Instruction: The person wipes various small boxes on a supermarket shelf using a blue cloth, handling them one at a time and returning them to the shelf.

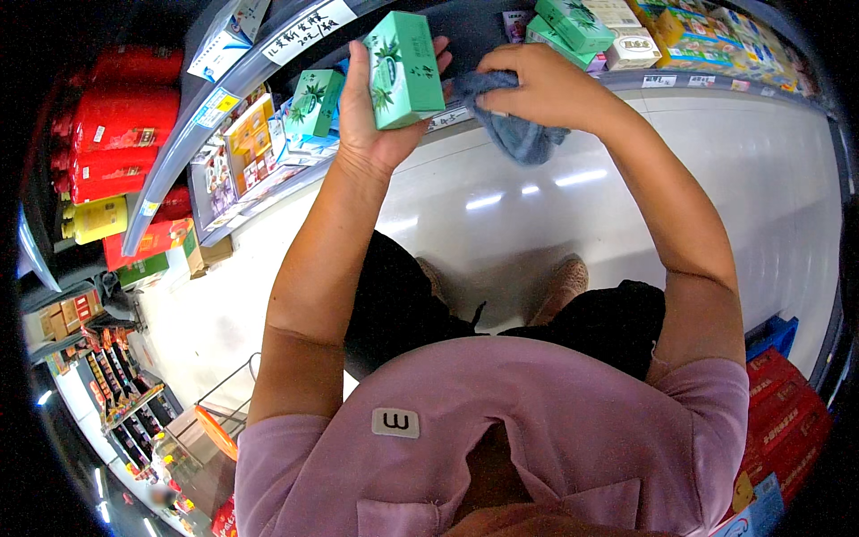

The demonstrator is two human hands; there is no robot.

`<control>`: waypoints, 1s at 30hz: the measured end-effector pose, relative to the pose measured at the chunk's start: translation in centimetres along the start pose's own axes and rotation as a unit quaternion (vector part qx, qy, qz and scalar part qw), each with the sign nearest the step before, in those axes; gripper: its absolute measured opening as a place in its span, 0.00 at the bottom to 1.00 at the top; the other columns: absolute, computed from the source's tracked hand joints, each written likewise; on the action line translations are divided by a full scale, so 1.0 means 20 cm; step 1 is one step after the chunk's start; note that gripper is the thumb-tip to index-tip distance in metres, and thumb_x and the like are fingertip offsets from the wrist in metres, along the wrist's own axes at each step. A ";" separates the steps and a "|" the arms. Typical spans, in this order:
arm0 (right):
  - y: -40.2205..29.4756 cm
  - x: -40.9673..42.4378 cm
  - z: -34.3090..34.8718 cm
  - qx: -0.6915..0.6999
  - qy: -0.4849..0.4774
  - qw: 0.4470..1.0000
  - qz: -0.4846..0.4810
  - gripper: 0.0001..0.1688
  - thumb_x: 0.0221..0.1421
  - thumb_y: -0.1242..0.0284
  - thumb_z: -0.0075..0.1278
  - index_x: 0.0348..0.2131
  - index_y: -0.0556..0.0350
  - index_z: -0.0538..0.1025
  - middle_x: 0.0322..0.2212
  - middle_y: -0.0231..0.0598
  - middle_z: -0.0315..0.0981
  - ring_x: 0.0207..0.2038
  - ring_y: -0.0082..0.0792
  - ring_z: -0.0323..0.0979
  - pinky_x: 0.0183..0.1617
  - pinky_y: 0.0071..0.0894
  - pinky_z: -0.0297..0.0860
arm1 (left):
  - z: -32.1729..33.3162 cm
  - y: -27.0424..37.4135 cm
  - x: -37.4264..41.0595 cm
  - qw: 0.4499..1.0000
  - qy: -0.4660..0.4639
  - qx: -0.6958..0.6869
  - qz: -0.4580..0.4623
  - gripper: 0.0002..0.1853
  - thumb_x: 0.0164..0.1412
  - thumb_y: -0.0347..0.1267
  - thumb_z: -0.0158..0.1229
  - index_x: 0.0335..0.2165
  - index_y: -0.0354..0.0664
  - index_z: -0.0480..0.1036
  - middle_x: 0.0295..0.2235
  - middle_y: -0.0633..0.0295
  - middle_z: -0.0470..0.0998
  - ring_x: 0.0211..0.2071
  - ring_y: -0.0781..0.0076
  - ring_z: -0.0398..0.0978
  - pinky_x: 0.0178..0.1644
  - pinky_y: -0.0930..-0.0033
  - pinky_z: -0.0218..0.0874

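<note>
In the upper middle, my left hand point(368, 131) grips a green cardboard box point(408, 74) printed with leaves and writing, the thumb along its left side. The box is raised in front of the shelf. Bunched in my right hand point(547, 87) is a blue-grey cloth point(527, 141), its loose end hanging over the shelf's front edge. A similar green box point(313, 104) stands on the shelf to the left of my left hand. Beyond my right hand, more green boxes point(576, 25) lie stacked at an angle, beside pale cartons point(632, 48).
A curved shelf edge point(181, 124) with price tags runs along the left. Red containers point(117, 141) and a yellow bottle point(100, 218) stand behind it. Packaged goods point(725, 43) fill the shelf at upper right. Red cartons point(782, 409) sit at lower right, on the shiny tiled floor point(711, 154).
</note>
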State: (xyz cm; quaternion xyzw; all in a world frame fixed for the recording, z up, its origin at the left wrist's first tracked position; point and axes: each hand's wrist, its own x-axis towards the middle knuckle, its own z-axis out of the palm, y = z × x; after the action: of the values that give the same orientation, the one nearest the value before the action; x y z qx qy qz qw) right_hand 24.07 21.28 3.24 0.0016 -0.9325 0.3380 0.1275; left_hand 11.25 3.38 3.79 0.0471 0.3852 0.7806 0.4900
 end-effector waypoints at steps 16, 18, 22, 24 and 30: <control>0.03 0.00 0.00 0.238 -0.084 0.932 0.260 0.33 0.52 0.48 0.56 0.41 0.60 0.79 0.38 0.37 0.73 0.40 0.28 0.69 0.45 0.23 0.64 | -0.05 -0.22 -0.06 0.929 0.056 0.320 -0.179 0.45 0.60 0.70 0.34 0.50 0.41 0.70 0.46 0.56 0.76 0.48 0.64 0.73 0.57 0.63 0.60; 0.03 0.01 -0.01 0.239 -0.035 0.927 0.285 0.29 0.53 0.49 0.55 0.39 0.56 0.78 0.34 0.32 0.74 0.38 0.26 0.69 0.44 0.22 0.62 | -0.03 -0.18 -0.08 0.889 0.012 0.419 -0.186 0.46 0.59 0.71 0.29 0.40 0.44 0.77 0.41 0.54 0.78 0.45 0.61 0.74 0.56 0.63 0.59; 0.07 0.03 -0.02 0.298 0.095 0.891 0.330 0.30 0.52 0.49 0.56 0.43 0.55 0.76 0.32 0.31 0.73 0.36 0.22 0.70 0.42 0.21 0.65 | -0.03 -0.20 -0.13 0.789 -0.186 0.560 -0.172 0.50 0.63 0.67 0.20 0.18 0.42 0.78 0.29 0.50 0.78 0.38 0.55 0.73 0.53 0.57 0.58; 0.12 0.10 0.01 0.268 0.099 0.889 0.357 0.30 0.52 0.50 0.57 0.43 0.57 0.75 0.33 0.32 0.74 0.37 0.23 0.71 0.41 0.22 0.67 | 0.00 -0.21 -0.16 0.729 -0.320 0.572 -0.196 0.44 0.66 0.62 0.28 0.19 0.40 0.77 0.28 0.51 0.78 0.33 0.57 0.74 0.46 0.57 0.63; 0.27 0.28 0.26 0.128 0.018 0.897 0.423 0.37 0.46 0.48 0.58 0.41 0.64 0.78 0.35 0.52 0.78 0.35 0.37 0.78 0.38 0.33 0.74 | 0.19 -0.21 -0.34 0.514 -0.531 0.673 -0.034 0.26 0.61 0.50 0.53 0.27 0.35 0.79 0.26 0.45 0.79 0.31 0.45 0.77 0.37 0.49 0.68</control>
State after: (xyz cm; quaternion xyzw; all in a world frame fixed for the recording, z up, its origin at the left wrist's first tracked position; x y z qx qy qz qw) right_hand 16.94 22.61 -2.76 -0.3828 -0.7913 0.4766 -0.0121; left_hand 19.54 1.06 5.76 0.7554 0.4646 0.1008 0.4510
